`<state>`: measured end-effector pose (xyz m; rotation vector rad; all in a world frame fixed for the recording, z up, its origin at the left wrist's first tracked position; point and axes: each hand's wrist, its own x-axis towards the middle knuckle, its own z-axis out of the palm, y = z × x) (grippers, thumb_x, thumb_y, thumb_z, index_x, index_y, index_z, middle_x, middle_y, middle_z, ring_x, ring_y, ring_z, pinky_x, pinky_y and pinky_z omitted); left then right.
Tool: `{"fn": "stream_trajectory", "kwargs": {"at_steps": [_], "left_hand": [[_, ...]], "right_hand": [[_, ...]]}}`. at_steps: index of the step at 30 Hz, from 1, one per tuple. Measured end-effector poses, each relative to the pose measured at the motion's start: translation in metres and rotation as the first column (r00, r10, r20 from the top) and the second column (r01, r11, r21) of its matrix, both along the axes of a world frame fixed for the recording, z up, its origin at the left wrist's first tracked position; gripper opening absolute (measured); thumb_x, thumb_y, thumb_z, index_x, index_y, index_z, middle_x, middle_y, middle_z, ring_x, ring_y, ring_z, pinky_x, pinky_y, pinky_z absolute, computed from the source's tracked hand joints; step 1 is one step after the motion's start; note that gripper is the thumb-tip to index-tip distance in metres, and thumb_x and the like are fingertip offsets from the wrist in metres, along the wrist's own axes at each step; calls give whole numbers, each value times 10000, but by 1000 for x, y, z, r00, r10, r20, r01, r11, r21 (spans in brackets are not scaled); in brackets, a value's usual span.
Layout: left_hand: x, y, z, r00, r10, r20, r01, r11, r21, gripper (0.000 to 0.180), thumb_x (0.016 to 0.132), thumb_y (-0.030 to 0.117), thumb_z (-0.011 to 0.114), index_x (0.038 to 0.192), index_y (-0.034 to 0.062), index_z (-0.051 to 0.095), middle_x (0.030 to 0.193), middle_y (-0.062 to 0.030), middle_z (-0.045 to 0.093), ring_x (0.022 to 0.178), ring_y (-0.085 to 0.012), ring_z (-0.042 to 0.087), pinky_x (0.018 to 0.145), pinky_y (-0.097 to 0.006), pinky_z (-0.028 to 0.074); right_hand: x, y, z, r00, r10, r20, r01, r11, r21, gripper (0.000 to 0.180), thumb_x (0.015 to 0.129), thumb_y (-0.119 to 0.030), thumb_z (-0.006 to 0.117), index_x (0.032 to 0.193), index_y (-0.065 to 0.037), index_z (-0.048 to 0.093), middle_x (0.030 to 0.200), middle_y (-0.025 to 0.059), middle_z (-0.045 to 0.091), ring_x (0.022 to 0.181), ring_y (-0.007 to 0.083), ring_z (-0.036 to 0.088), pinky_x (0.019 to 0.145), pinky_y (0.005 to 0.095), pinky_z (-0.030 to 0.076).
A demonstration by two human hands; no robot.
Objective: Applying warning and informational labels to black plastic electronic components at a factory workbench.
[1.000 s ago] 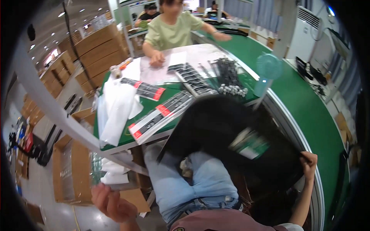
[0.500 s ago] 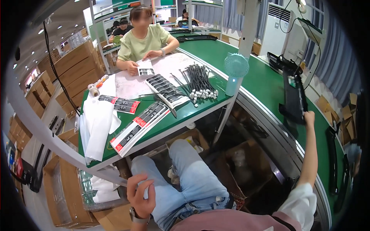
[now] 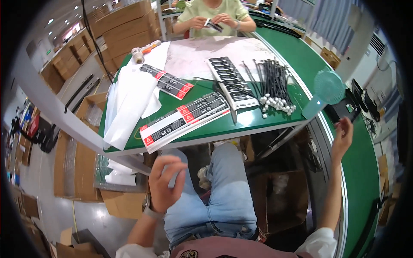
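My left hand [image 3: 167,182] is raised over my lap, fingers loosely curled with a gap to the thumb, holding nothing. Out to the right, over the edge of the green conveyor, my right hand [image 3: 343,139] has loosely bent fingers with nothing visible in them. Just beyond its fingertips lies a long black plastic part [image 3: 343,111], partly hidden by the small turquoise fan [image 3: 329,88]. On the table ahead are sheets of black, white and red labels [image 3: 187,114], a stack of black-and-white label strips [image 3: 232,81] and a bundle of black cables [image 3: 275,79] with white connectors.
A person in a light green top [image 3: 211,17] sits across the table, handling a small label piece. White backing paper [image 3: 133,103] hangs over the table's left edge. Cardboard boxes [image 3: 79,165] stand at the left, and an open carton [image 3: 282,198] sits below the conveyor.
My right hand has let go of the black part, which now lies farther along the conveyor. My view has turned rightward and down. The person opposite has lifted a label piece.
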<state>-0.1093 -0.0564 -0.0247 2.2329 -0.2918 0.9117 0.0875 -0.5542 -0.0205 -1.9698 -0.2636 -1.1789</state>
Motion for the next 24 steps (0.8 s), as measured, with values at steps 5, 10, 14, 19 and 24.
{"fn": "stream_trajectory", "kwargs": {"at_steps": [5, 10, 14, 19, 24], "left_hand": [[84, 0, 31, 996, 94, 0, -93, 987, 134, 262, 844, 24, 637, 1104, -2, 624, 1088, -194, 623, 1040, -368, 606, 911, -400, 479], [171, 6, 22, 993, 7, -118, 6, 994, 113, 377, 885, 160, 651, 1214, -16, 593, 1253, -220, 601, 1134, -376, 586, 970, -411, 466], [198, -4, 12, 960, -117, -253, 162, 973, 166, 426, 865, 204, 691, 1232, 5, 606, 1269, -191, 611, 1139, -353, 593, 974, -401, 472], [197, 1, 1, 955, -161, -251, 177, 983, 43, 286, 836, 174, 711, 1087, 35, 705, 1172, -163, 676, 1061, -333, 647, 924, -395, 508], [198, 2, 3, 953, -139, -270, 165, 983, 78, 262, 844, 157, 695, 1078, 40, 709, 1173, -162, 674, 1067, -318, 650, 908, -405, 515]], "right_hand": [[-42, 196, 30, 921, 366, -131, -381, 777, -501, 287, 789, 54, 656, 1057, -46, 637, 998, 131, 619, 828, 336, 624, 687, 379, 518], [17, 295, 31, 880, 439, -181, -445, 628, -638, 345, 765, 0, 680, 1103, -46, 624, 1105, 94, 616, 1124, 304, 557, 918, 430, 469], [58, 307, 17, 864, 401, -304, -495, 569, -656, 283, 760, -6, 687, 1040, -32, 663, 1112, 99, 625, 1155, 302, 558, 951, 413, 471], [66, 308, 12, 751, 486, -447, -654, 643, -398, 209, 724, -35, 740, 927, -27, 695, 1068, 110, 643, 1085, 299, 590, 915, 389, 492], [60, 315, 6, 800, 497, -335, -594, 736, -324, 140, 719, -26, 743, 848, -23, 690, 837, 98, 663, 892, 300, 633, 796, 392, 494]]}}
